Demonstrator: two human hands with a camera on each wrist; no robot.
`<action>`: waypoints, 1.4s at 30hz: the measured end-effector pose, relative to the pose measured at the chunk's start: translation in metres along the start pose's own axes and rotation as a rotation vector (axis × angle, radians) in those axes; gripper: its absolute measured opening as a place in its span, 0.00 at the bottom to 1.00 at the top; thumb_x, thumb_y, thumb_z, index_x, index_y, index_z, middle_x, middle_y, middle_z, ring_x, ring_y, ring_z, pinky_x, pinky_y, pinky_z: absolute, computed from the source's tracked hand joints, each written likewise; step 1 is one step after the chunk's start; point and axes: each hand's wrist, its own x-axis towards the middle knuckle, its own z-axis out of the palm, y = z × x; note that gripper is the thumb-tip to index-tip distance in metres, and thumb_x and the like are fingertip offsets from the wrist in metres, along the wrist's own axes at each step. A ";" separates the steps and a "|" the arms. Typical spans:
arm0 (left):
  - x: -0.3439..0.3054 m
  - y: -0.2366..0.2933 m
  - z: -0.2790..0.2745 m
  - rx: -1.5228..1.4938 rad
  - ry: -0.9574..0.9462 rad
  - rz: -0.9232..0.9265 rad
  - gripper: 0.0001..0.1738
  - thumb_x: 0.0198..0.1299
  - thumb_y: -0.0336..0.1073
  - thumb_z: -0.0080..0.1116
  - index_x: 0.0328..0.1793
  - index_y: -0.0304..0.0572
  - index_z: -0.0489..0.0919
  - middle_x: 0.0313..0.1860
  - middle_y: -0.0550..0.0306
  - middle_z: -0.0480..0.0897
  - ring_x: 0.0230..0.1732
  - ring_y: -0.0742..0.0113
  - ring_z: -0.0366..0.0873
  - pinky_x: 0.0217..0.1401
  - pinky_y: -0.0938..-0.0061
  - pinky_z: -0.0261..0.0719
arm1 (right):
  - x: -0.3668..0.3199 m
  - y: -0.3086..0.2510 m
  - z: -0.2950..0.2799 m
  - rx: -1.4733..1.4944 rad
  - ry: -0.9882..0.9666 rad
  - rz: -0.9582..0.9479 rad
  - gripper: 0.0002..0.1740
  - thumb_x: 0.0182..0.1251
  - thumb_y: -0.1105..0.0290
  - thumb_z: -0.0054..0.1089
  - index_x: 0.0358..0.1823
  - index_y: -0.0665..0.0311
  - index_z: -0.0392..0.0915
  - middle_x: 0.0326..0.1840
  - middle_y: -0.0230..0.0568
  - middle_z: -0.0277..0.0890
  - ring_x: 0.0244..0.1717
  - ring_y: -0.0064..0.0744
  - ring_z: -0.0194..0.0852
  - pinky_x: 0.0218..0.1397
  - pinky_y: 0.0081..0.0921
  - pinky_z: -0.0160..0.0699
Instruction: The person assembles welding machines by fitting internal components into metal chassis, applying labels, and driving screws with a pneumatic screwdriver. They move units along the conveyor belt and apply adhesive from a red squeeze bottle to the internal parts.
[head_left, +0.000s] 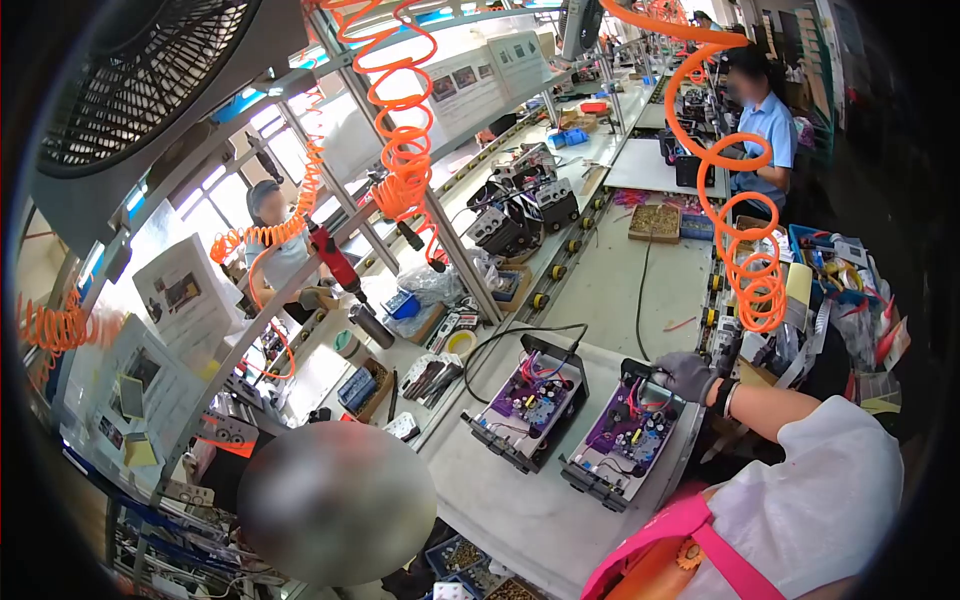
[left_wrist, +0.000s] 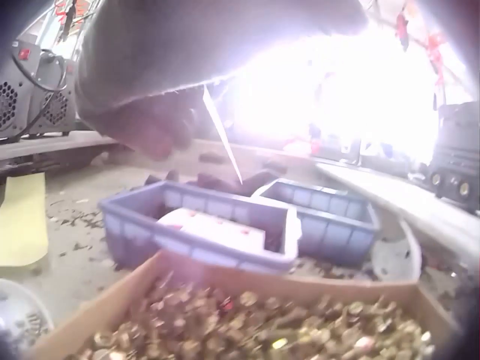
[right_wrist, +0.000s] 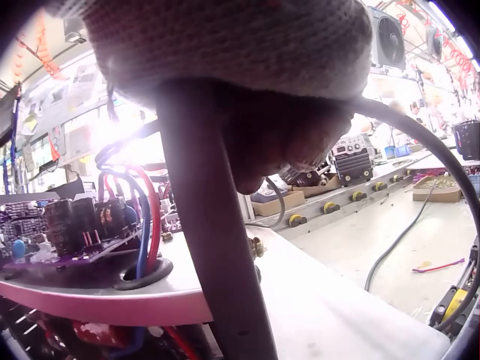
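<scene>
A smooth, pale tabletop (head_left: 480,490) carries two open, boxy chassis. The right chassis (head_left: 620,440) stands near the tabletop's right edge, a flat rectangular tray with a purple circuit board set between dark ends; the left chassis (head_left: 527,405), alike in shape, stands just beside it, farther from that edge. At the right chassis's far end rises a dark, bar-like upright frame (right_wrist: 217,225) — the right hand (head_left: 685,378), in a coarse-knit grey glove, grips it with curled fingers, partly hidden behind it. The left hand (left_wrist: 187,56) is above ribbed blue plastic bins (left_wrist: 199,225) and a cardboard box (left_wrist: 337,285); whether its blurred fingers hold anything cannot be told. A thick grey cable (right_wrist: 427,142) curves past the right hand — small metal pieces (left_wrist: 262,319) fill the box.
</scene>
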 end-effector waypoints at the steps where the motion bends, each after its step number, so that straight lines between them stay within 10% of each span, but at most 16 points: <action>1: -0.030 0.040 -0.023 -0.432 -0.076 0.036 0.24 0.57 0.53 0.59 0.44 0.36 0.80 0.35 0.41 0.83 0.33 0.48 0.81 0.32 0.63 0.78 | 0.000 -0.006 -0.004 -0.050 0.094 -0.022 0.14 0.58 0.60 0.56 0.41 0.58 0.79 0.33 0.44 0.77 0.38 0.49 0.75 0.42 0.41 0.72; 2: -0.061 0.080 -0.046 -0.863 -0.167 0.038 0.24 0.57 0.53 0.60 0.45 0.36 0.79 0.37 0.39 0.83 0.34 0.46 0.80 0.33 0.64 0.78 | -0.001 -0.014 -0.007 -0.099 0.186 -0.042 0.15 0.58 0.60 0.57 0.43 0.58 0.79 0.36 0.42 0.77 0.40 0.48 0.74 0.44 0.41 0.72; 6: -0.155 0.176 -0.099 -1.079 -0.823 0.007 0.26 0.55 0.50 0.63 0.53 0.39 0.75 0.40 0.38 0.82 0.33 0.48 0.80 0.34 0.67 0.79 | 0.002 -0.053 -0.015 0.147 0.194 -0.339 0.26 0.54 0.63 0.62 0.56 0.59 0.72 0.50 0.46 0.73 0.49 0.47 0.73 0.50 0.39 0.74; 8: -0.200 0.221 -0.131 -1.045 -1.057 0.053 0.28 0.55 0.48 0.65 0.57 0.40 0.73 0.42 0.37 0.82 0.33 0.48 0.80 0.34 0.68 0.79 | -0.003 -0.102 -0.033 0.430 -0.147 -0.490 0.30 0.51 0.65 0.64 0.59 0.57 0.70 0.55 0.44 0.72 0.54 0.46 0.72 0.55 0.36 0.73; 10: -0.240 0.268 -0.162 -0.989 -1.059 0.082 0.11 0.58 0.40 0.53 0.29 0.42 0.74 0.23 0.60 0.74 0.23 0.67 0.70 0.33 0.72 0.74 | -0.021 -0.145 -0.038 0.656 -0.264 -0.665 0.29 0.54 0.62 0.65 0.60 0.55 0.71 0.56 0.43 0.72 0.55 0.45 0.71 0.56 0.39 0.72; 12: -0.257 0.297 -0.187 -1.054 -1.170 -0.077 0.07 0.57 0.35 0.53 0.32 0.39 0.71 0.28 0.61 0.71 0.29 0.70 0.68 0.35 0.73 0.75 | -0.041 -0.164 -0.033 0.653 -0.291 -0.791 0.28 0.55 0.60 0.65 0.59 0.54 0.72 0.56 0.43 0.72 0.56 0.46 0.70 0.57 0.43 0.69; 15: -0.266 0.297 -0.189 -1.125 -1.275 -0.186 0.12 0.60 0.39 0.53 0.41 0.36 0.71 0.37 0.54 0.74 0.40 0.66 0.73 0.40 0.64 0.79 | -0.061 -0.157 -0.018 0.868 -0.644 -0.585 0.26 0.58 0.58 0.64 0.58 0.55 0.72 0.56 0.44 0.71 0.58 0.47 0.69 0.57 0.48 0.67; 18: -0.276 0.295 -0.194 -1.316 -1.504 -0.379 0.15 0.62 0.39 0.53 0.46 0.33 0.72 0.42 0.51 0.75 0.42 0.62 0.76 0.41 0.63 0.81 | -0.072 -0.144 -0.017 0.902 -0.558 -0.572 0.24 0.59 0.60 0.62 0.58 0.54 0.72 0.54 0.45 0.71 0.52 0.47 0.74 0.52 0.44 0.71; 24: -0.295 0.284 -0.191 -0.940 -1.172 0.320 0.12 0.60 0.30 0.57 0.47 0.29 0.76 0.48 0.46 0.76 0.39 0.64 0.79 0.40 0.71 0.83 | -0.064 -0.123 -0.024 0.919 -0.948 -0.260 0.11 0.62 0.65 0.56 0.44 0.59 0.77 0.30 0.41 0.78 0.32 0.37 0.80 0.39 0.31 0.77; 29: -0.303 0.281 -0.186 -1.020 -1.206 0.211 0.10 0.62 0.30 0.57 0.44 0.29 0.77 0.30 0.49 0.82 0.29 0.65 0.81 0.35 0.70 0.84 | -0.068 -0.112 -0.024 0.915 -0.815 -0.339 0.13 0.65 0.61 0.57 0.42 0.62 0.78 0.29 0.42 0.78 0.32 0.38 0.79 0.36 0.32 0.75; 42: -0.317 0.290 -0.191 -1.039 -1.078 0.207 0.09 0.61 0.29 0.57 0.43 0.27 0.78 0.32 0.48 0.83 0.31 0.62 0.83 0.39 0.69 0.83 | -0.061 -0.101 -0.041 0.908 -0.242 -0.611 0.13 0.57 0.66 0.65 0.43 0.57 0.80 0.34 0.37 0.77 0.33 0.40 0.78 0.33 0.32 0.74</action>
